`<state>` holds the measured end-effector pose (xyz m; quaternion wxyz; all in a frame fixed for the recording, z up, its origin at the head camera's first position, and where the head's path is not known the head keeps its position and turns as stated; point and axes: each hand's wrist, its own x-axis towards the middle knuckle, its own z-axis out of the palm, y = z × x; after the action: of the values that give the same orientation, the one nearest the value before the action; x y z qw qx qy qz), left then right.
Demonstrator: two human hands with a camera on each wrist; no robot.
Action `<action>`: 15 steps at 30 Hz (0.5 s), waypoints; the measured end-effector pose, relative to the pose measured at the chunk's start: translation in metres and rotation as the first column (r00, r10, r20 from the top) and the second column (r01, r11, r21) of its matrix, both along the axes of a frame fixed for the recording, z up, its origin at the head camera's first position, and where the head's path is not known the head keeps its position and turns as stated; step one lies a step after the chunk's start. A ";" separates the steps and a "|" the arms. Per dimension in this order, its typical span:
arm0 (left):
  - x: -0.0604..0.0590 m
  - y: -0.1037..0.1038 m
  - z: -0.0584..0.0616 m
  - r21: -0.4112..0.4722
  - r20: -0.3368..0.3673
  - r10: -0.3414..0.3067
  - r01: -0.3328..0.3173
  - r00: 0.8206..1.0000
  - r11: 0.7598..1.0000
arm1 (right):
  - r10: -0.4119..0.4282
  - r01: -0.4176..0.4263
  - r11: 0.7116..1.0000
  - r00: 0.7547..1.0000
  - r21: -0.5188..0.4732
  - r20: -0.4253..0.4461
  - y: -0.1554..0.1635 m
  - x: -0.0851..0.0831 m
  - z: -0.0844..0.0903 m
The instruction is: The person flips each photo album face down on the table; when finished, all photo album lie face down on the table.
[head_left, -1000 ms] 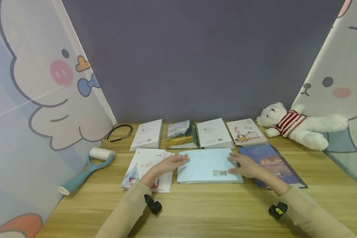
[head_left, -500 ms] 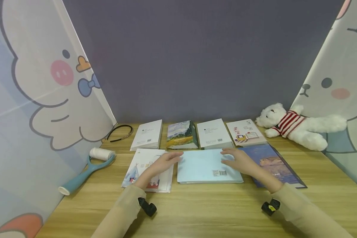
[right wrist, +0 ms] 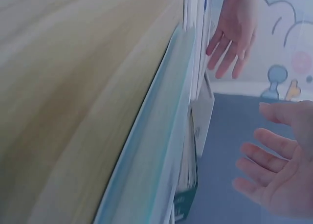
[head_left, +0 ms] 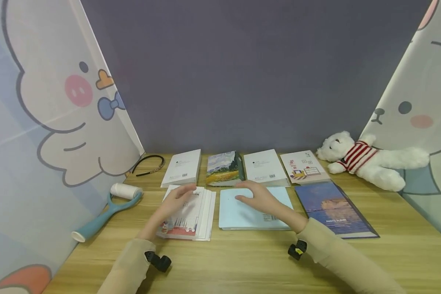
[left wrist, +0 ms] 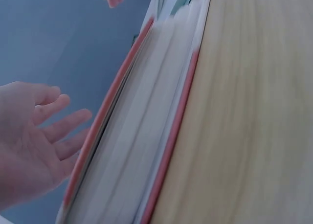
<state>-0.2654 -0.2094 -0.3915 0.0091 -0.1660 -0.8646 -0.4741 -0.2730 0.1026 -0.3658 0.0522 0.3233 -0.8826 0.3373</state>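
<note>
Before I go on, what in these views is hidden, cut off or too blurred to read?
- Head view: the print and barcode on the pale blue flat album are partly covered by the right hand.
- Head view: the cover of the white picture book with a red lower edge is partly hidden under the left hand.
- Both wrist views: blurred, so whether either palm touches its book cannot be told.

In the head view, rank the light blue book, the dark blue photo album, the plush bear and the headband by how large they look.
1. Plush bear and dark blue photo album: similar in spread, too close to rank.
2. Light blue book, partly covered by the right hand.
3. Headband, clearly smallest, though it lies farther back.
</note>
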 end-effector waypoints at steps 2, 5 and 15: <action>0.000 -0.010 0.001 0.007 0.007 0.054 -0.054 0.998 0.998 | 0.028 -0.028 1.000 1.000 0.005 0.008 -0.011 -0.001 0.002; 0.002 -0.023 0.004 0.022 0.024 0.126 -0.127 0.992 0.992 | 0.075 -0.075 0.997 0.997 0.003 0.019 -0.027 -0.002 0.004; 0.011 -0.048 0.003 -0.016 0.113 0.221 -0.221 0.969 0.975 | 0.209 -0.211 0.977 0.959 -0.009 0.189 -0.066 -0.007 -0.002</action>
<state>-0.2541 -0.2578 -0.3883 0.0119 -0.0413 -0.8777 -0.4773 -0.2804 0.0363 -0.3680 -0.0695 0.3822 -0.8460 0.3652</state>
